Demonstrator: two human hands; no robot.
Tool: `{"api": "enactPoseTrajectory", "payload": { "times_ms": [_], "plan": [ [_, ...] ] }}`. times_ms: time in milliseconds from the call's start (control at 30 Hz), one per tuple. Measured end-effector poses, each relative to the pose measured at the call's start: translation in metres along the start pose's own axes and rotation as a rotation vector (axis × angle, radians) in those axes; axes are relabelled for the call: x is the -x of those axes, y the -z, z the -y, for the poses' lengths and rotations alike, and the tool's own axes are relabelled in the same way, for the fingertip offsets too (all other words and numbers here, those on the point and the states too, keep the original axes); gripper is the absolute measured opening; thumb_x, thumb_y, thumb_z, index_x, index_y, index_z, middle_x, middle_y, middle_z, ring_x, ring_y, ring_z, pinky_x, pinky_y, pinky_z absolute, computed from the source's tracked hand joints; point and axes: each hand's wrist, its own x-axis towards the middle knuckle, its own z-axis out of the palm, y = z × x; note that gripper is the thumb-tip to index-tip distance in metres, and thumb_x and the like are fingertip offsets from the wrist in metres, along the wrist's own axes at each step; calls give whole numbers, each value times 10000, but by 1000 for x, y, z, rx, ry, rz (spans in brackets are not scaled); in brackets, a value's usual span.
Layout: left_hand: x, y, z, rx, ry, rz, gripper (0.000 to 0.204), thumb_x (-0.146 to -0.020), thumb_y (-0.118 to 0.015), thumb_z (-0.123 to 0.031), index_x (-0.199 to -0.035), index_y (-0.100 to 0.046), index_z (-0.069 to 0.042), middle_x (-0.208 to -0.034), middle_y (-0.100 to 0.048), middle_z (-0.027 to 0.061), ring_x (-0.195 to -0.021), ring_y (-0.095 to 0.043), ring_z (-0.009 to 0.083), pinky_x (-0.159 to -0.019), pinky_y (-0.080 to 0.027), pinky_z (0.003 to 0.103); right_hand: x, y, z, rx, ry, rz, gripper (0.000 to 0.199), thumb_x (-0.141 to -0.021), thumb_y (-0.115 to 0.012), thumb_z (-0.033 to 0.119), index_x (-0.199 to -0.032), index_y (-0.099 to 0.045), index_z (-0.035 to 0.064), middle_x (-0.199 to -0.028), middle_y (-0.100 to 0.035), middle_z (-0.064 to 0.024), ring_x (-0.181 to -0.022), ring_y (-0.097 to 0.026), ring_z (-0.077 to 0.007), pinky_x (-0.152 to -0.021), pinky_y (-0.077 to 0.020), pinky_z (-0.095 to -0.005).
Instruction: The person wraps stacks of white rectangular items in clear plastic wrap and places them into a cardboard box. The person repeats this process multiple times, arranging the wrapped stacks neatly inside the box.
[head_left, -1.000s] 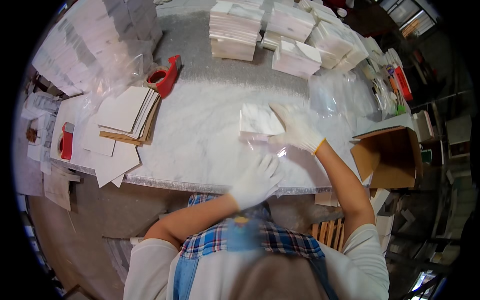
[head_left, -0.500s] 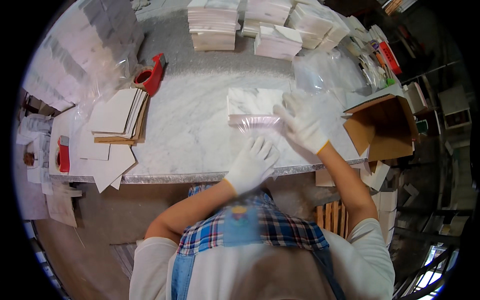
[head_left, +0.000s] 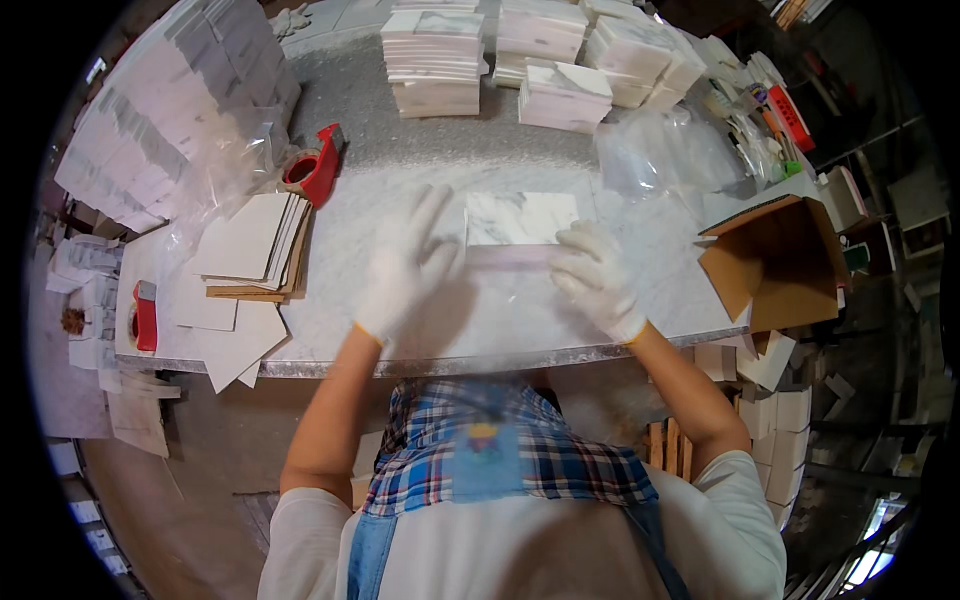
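Note:
A short stack of white marble tiles [head_left: 520,220] with grey veins lies flat on the worktable, its front side facing me. My right hand [head_left: 600,282], in a white knit glove, has its fingers bent against the right front corner of the stack and grips that end. To the left of the stack is my left hand [head_left: 400,268], gloved as well. Its fingers are spread and slightly blurred, apart from the tiles, with nothing in them.
Left on the table [head_left: 400,345] are white sheets [head_left: 245,240] on brown cardboard and a red tape dispenser [head_left: 318,172]; another dispenser [head_left: 145,315] lies farther left. Tile stacks [head_left: 432,65] stand behind. An open cardboard box [head_left: 790,265] and clear plastic bags [head_left: 665,155] are right.
My left hand has left the front of the stack and swung up to its left, fingers spreading. My right hand has shifted down to the right front corner. The shiny stretched film no longer shows there.

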Motion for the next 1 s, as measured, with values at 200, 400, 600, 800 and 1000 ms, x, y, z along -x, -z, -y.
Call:
{"api": "enactPoseTrajectory", "payload": {
  "times_ms": [200, 400, 600, 800, 1000],
  "plan": [
    [-44, 0, -3, -309, -22, 366, 1017, -778, -839, -269, -1617, -300, -75, -1596, -390, 262, -1295, -597, 387, -1044, -518, 399, -19, -2, -32, -754, -537, -19, 261, -934, -726, 168, -1142, -751, 12, -1222, -713, -102, -1075, -675, -213, -907, -548, -367],
    [-87, -39, 4, 511, 277, 347, 725, -837, -815, -286, -1439, -537, 9, -1340, -642, 180, -1188, -638, 259, -976, -525, 345, -76, -3, -56, -757, -852, -29, 358, -967, -700, 235, -1204, -734, -31, -1086, -766, -94, -984, -685, -154, -900, -525, -288],
    [-112, -60, 14, 780, 660, 139, 322, -876, -753, -276, -980, -750, 28, -788, -705, 72, -668, -633, 124, -609, -492, 283, -97, -32, -103, -644, -1028, 55, 405, -936, -750, 297, -1185, -745, -22, -892, -714, -42, -769, -592, -119, -727, -490, -282],
    [-112, -79, 43, 637, 779, 220, 231, -904, -704, -200, -877, -731, 28, -736, -674, 71, -614, -587, 130, -552, -448, 295, -74, -67, -149, -498, -1087, 231, 459, -918, -721, 366, -1156, -749, -25, -1075, -767, -144, -932, -705, -217, -847, -538, -354],
    [-108, -99, 52, 712, 874, 75, 272, -889, -679, -194, -914, -748, 68, -816, -723, 121, -692, -642, 181, -630, -498, 332, -113, -40, -186, 92, -793, 104, 497, -880, -710, 371, -1306, -690, 115, -1227, -723, -155, -1069, -690, -345, -943, -531, -429]
  ]
}}
